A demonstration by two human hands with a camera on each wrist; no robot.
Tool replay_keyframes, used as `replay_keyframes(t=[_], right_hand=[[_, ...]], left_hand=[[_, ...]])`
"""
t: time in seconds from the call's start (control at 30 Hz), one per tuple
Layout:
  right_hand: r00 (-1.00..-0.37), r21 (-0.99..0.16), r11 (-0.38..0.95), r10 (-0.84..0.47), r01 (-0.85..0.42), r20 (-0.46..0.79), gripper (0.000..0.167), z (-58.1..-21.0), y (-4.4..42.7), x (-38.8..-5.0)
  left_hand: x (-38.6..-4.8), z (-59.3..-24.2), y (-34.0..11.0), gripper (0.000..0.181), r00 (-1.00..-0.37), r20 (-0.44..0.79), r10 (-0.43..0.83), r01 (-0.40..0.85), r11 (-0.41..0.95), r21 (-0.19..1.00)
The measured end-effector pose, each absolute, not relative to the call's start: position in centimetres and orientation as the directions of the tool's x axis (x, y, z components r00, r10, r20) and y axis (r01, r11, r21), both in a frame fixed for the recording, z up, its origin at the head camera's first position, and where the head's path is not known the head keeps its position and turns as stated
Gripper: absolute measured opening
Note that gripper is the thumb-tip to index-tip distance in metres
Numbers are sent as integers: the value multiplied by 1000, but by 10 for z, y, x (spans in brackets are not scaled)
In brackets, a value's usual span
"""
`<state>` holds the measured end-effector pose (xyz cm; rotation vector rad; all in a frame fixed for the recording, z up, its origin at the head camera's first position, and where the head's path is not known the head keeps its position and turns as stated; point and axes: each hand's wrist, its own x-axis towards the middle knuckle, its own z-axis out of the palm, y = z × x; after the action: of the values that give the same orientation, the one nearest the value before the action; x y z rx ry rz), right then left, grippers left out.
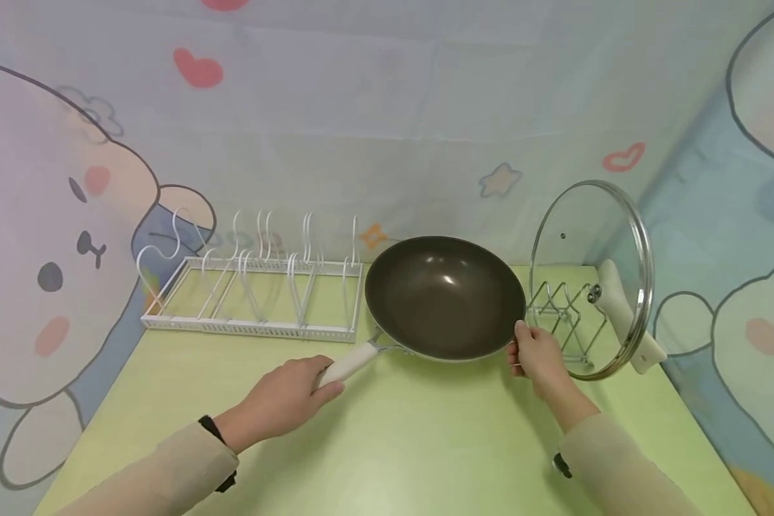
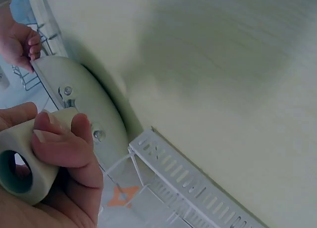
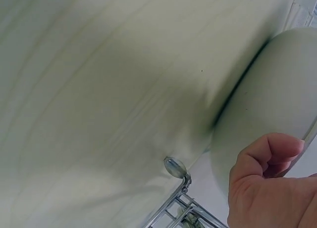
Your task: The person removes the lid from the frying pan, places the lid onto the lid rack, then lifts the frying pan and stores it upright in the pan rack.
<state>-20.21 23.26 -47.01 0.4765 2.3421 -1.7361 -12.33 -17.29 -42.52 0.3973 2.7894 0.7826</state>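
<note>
Room to pass, tbl front; white rack blocks L of pan, lid R.

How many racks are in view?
2. In the head view, a white rack is left of the pan; a metal wire rack is right of it, seen through the glass lid. No third shows.

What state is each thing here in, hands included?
Pan: uncovered, nothing inside
Left hand: gripping the pan handle
Right hand: holding the pan's opposite side
Glass lid: standing on edge
Wire rack: beside the pan
White rack: on the table, holding nothing
</note>
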Motion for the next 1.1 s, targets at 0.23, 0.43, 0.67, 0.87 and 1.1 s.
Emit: replay_keyframes(t=[0.23, 0.43, 0.67, 0.87, 1.1], right_hand=[[-933, -897, 263, 159, 355, -323, 45, -468, 234, -209], [-933, -896, 267, 161, 355, -322, 43, -467, 234, -213], [-934, -900, 257, 171, 351, -315, 42, -464, 233, -220], [-933, -898, 265, 172, 352, -315, 39, -462, 233, -226], [-936, -894, 283, 163, 348, -312, 38, -462, 232, -230]], left_hand=[[-115, -424, -164, 34, -930, -177, 321, 146, 768, 623], [-105, -422, -158, 37, -912, -208, 353, 102, 687, 719], [-95, -421, -149, 49, -855, -295, 426, 4, 575, 818], [-92, -423, -145, 51, -815, -356, 457, -63, 541, 838], [-91, -429, -132, 37, -703, -449, 552, -288, 356, 889]])
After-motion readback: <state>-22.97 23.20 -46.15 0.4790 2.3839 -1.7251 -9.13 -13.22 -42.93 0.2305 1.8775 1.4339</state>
